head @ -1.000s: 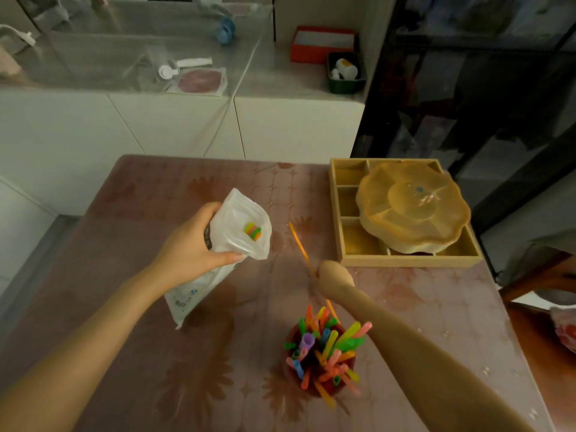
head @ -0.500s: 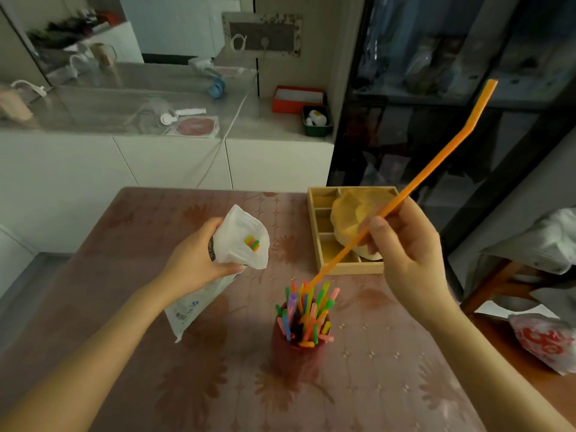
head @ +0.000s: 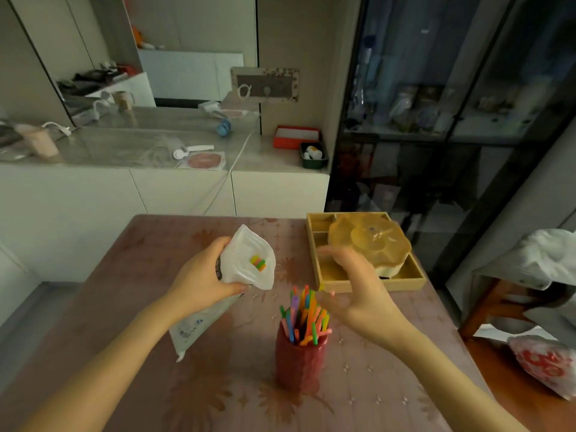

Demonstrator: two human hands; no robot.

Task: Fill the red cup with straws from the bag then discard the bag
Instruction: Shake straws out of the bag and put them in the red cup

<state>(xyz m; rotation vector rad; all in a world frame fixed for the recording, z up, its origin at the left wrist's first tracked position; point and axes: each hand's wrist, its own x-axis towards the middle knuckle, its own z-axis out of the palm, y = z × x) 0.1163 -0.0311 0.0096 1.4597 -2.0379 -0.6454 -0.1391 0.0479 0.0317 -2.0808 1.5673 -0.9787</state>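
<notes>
Two hands: left hand (head: 199,282) grips the bag (head: 240,249); right hand (head: 358,288), fingers spread, empty, hovers near the red cup (head: 299,361).

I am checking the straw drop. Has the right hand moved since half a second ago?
Yes. The right hand came down and left, closer to the red cup, and holds nothing.

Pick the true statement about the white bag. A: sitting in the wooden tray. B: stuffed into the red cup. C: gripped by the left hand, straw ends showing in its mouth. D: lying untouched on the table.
C: the left hand curls round the bag, and a few coloured straw ends show in its open mouth.
</notes>
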